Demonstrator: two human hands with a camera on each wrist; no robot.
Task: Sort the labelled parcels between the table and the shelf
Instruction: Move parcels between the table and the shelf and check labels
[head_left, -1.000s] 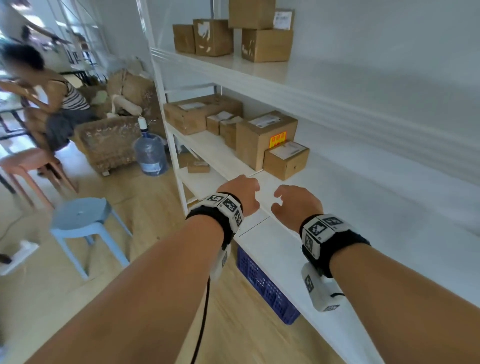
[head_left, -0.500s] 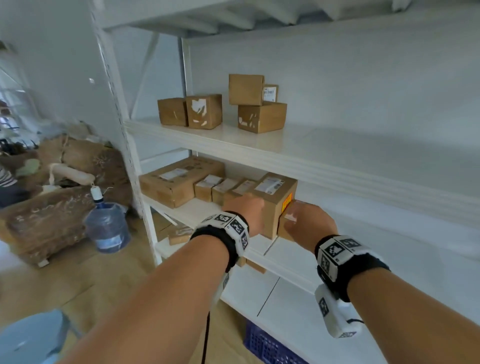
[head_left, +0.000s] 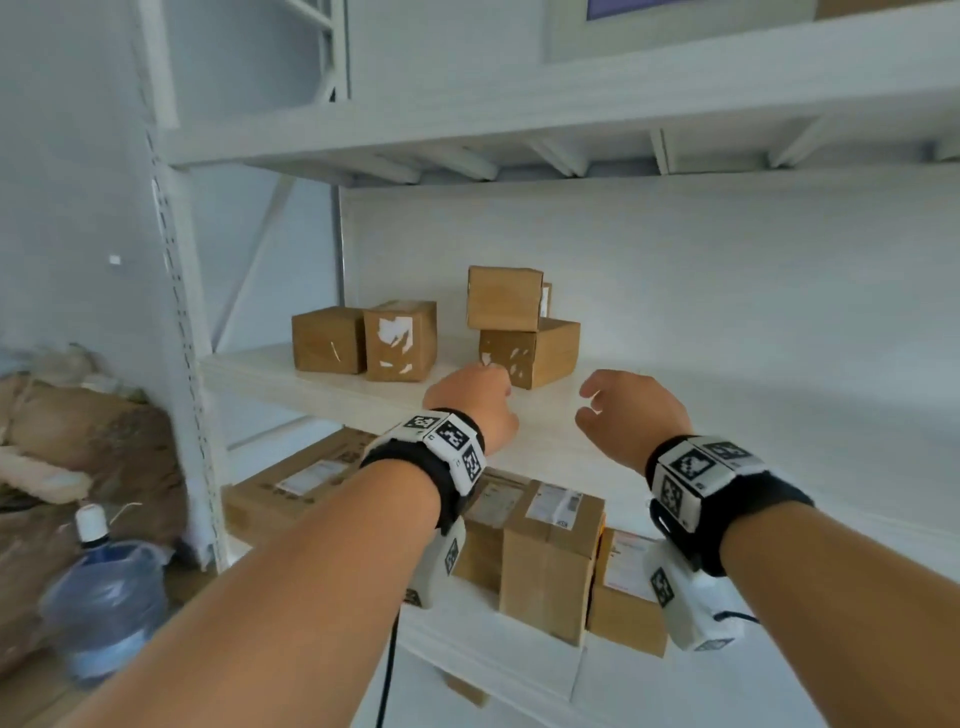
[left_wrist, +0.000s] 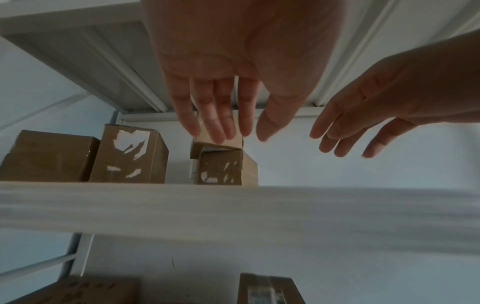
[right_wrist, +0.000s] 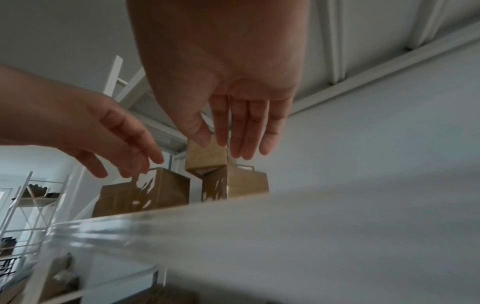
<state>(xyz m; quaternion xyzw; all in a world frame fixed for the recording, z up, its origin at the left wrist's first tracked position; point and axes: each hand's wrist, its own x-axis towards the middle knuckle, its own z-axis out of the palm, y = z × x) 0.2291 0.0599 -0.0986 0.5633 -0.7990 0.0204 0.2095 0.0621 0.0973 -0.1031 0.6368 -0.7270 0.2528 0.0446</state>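
at the lower left of the head frame a water bottle (head_left: 106, 597) is standing on the floor beside the white upright of the shelf (head_left: 322, 384). moving right, two parcels are sitting side by side near the board's front edge: a plain box (head_left: 326, 339) touching a box with a torn label (head_left: 399, 340). right of a gap, a small top box (head_left: 504, 298) is resting on a lower box (head_left: 530, 352), skewed and overhanging it, probably just dropped there.

the left hand (head_left: 470, 402) is hovering at the centre of the frame just before the lower box, fingers loosely extended and holding nothing; whether its tips touch the cardboard i cannot tell. the right hand (head_left: 631, 413) is hanging further right over bare board, fingers spread and relaxed, also empty. the pair seems to be framing the stack from both sides, likely aiming to take the top box.

there is open board to the right of the stack and headroom under the shelf above, so lifting out looks easy; the skewed overhang could tip if nudged. below, more labelled parcels (head_left: 550, 551) are crowding the lower shelf at the bottom centre.
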